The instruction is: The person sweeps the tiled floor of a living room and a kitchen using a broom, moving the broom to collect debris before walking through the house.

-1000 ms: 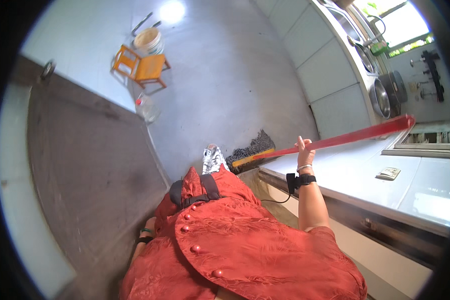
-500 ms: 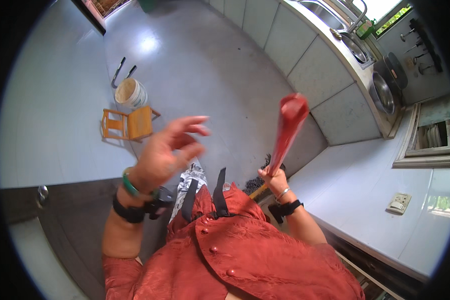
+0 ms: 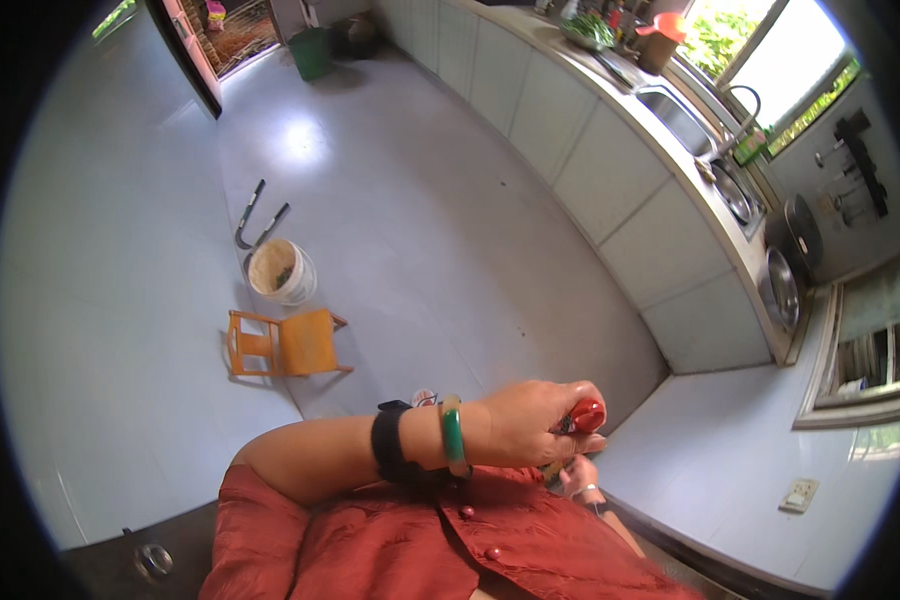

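My left hand (image 3: 545, 425) reaches across my body, with its fingers closed round the top of a long-handled pole. The pole's rounded red end (image 3: 588, 414) pokes out of the fist and points up toward me. Just below and partly behind it, my right hand (image 3: 577, 476) is closed on the pole lower down. Most of the shaft, and whatever is at its foot, is hidden behind my hands and red shirt. A green and pale bangle (image 3: 453, 437) and a black band circle my left wrist.
On the floor ahead to the left are a small wooden chair (image 3: 308, 343), a white bucket (image 3: 292, 287) with some debris inside, and a dark U-shaped object (image 3: 247, 222). A counter with a sink (image 3: 676, 118) runs along the right. A green bin (image 3: 312, 62) stands far off near the doorway.
My left hand, open and free before, has swung right and grasped the pole's red end. The right hand kept its hold. The view has tilted up, showing more of the room's far end.
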Demonstrator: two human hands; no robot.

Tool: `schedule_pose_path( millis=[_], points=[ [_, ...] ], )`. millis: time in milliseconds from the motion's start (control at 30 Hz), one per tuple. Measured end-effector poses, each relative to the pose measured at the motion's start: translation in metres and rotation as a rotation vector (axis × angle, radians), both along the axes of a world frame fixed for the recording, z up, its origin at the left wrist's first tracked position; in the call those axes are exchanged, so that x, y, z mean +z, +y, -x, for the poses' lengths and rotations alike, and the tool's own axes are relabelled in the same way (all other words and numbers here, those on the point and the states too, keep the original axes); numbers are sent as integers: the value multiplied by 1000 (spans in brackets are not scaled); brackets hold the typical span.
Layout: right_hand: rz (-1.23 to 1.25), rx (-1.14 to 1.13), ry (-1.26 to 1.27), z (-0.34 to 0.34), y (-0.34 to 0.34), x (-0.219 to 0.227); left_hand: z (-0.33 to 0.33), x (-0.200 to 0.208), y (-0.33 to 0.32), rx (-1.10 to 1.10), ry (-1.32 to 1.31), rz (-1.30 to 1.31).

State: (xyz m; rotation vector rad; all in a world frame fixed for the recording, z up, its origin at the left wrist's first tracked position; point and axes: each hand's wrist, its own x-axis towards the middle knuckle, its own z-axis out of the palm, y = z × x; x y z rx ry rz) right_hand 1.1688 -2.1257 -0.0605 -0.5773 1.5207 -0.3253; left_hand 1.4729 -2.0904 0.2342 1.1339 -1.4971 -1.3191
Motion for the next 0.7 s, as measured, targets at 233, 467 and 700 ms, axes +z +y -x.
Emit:
schedule_pose_path(
  millis=[233,467,700],
  points=[
    [-416,-497,-380,-57,-27,-55,-74,-12,-39,-205,-59,-88],
    [-487,-419,-363,-174,-103,-28,-150,-65,-123,-162,707,-469],
    [-514,-550,-494,-277,-174,-77,-238,-45,-212,-236,385,-344]
  ],
)
